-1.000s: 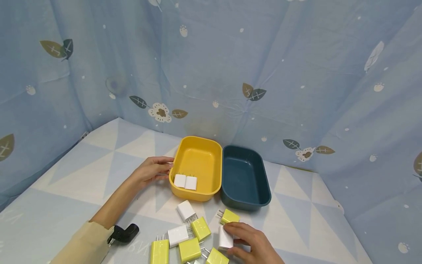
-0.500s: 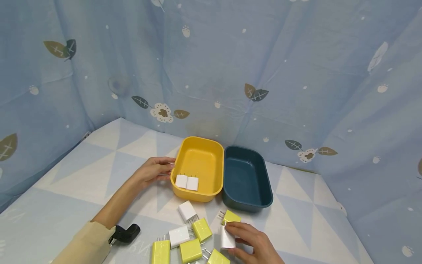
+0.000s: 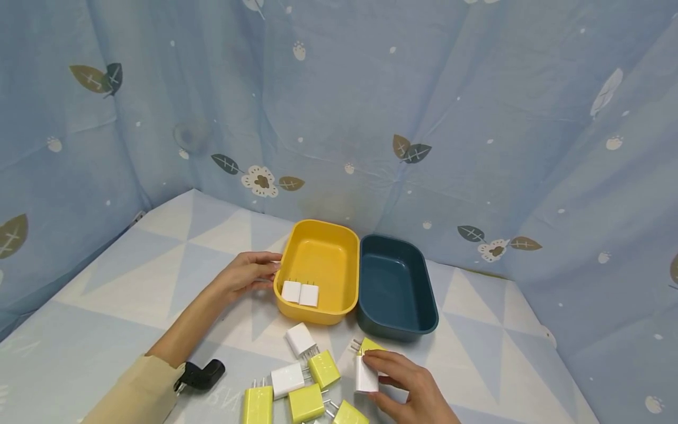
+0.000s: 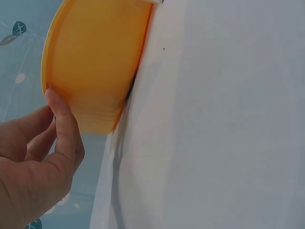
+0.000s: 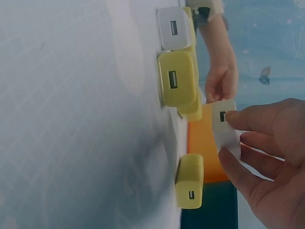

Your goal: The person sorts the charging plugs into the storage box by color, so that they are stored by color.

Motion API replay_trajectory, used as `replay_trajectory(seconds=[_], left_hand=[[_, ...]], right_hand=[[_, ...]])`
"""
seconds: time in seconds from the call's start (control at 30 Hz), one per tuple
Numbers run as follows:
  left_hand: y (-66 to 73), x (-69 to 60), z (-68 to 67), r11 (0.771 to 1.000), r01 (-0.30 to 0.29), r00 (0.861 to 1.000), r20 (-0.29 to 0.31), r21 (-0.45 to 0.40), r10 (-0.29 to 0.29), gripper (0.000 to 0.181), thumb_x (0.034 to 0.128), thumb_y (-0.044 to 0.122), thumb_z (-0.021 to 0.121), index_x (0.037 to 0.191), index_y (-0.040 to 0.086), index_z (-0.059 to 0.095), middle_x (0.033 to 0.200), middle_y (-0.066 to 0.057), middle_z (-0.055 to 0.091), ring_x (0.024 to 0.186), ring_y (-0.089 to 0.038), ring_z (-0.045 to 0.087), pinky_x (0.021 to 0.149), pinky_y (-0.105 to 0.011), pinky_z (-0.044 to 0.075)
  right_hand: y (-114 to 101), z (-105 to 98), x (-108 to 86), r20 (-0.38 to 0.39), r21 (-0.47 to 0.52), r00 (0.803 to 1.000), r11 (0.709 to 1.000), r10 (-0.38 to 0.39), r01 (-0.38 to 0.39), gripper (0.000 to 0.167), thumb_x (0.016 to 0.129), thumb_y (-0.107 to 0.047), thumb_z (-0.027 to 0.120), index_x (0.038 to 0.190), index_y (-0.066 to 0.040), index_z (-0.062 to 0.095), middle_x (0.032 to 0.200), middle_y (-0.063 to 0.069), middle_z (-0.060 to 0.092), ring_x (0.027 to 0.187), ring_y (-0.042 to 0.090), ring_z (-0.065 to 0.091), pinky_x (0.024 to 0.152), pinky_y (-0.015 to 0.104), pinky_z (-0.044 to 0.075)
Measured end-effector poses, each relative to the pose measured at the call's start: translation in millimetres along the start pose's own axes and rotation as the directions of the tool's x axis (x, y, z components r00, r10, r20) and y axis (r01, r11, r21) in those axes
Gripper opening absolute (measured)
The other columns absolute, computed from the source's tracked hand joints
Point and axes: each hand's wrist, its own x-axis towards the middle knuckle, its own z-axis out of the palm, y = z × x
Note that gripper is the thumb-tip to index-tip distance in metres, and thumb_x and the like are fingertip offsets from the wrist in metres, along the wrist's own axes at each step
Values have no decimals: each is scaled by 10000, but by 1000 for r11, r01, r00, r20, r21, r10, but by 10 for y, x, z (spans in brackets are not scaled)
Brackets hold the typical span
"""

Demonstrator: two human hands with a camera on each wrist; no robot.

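Pinched by the right hand [image 3: 408, 386] was a white charger [image 3: 366, 377]; two whites [image 3: 309, 295] sat in the yellow bin [image 3: 328, 253], loose chargers [image 3: 306, 403] waiting outside.

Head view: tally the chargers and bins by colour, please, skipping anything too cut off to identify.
White chargers: 5
Yellow chargers: 5
Yellow bin: 1
Dark blue bin: 1
Total: 12
Not counted: a pale sliver at the bottom edge, too cut off to tell.
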Motion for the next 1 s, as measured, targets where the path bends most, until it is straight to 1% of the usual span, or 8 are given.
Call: replay_trajectory(seconds=[0.2,0.4,0.7,1.0], left_hand=[[-6,7,-2,1000,-12,1000,-4,0,12,469,1001,67,574,1403,-135,441,1016,-149,673,789,-140,647,704,-262,603],[-13,18,4,1000,-5,1000,-18,0,5,463,1000,72,577,1401,-124,454,1017,-145,671,789,-143,646,707,-258,603],[-1,28,19,1000,-2,1000,-24,-4,2,477,996,83,588,1404,-124,452,1007,-134,670,784,-138,635,708,-262,603],[0,34,29,1000,-10,999,-36,12,10,465,1005,93,577,1405,-115,461,1042,-154,658,793,-136,621,714,-260,601]], right_hand=[[-1,15,3,-17,6,1000,1000,-14,14,481,893,-281,759,1342,-174,625,1348,38,571,1176,229,569,846,299,582],[-2,34,8,-33,17,999,999,-34,35,477,895,-294,756,1342,-193,624,1354,24,568,1189,204,567,852,279,576],[-7,53,24,-25,31,1000,999,7,-6,478,887,-268,766,1337,-179,629,1353,41,570,1178,218,573,851,295,580],[-19,85,18,-41,29,999,999,-32,33,485,892,-267,760,1345,-160,623,1352,45,572,1174,182,578,849,262,573]])
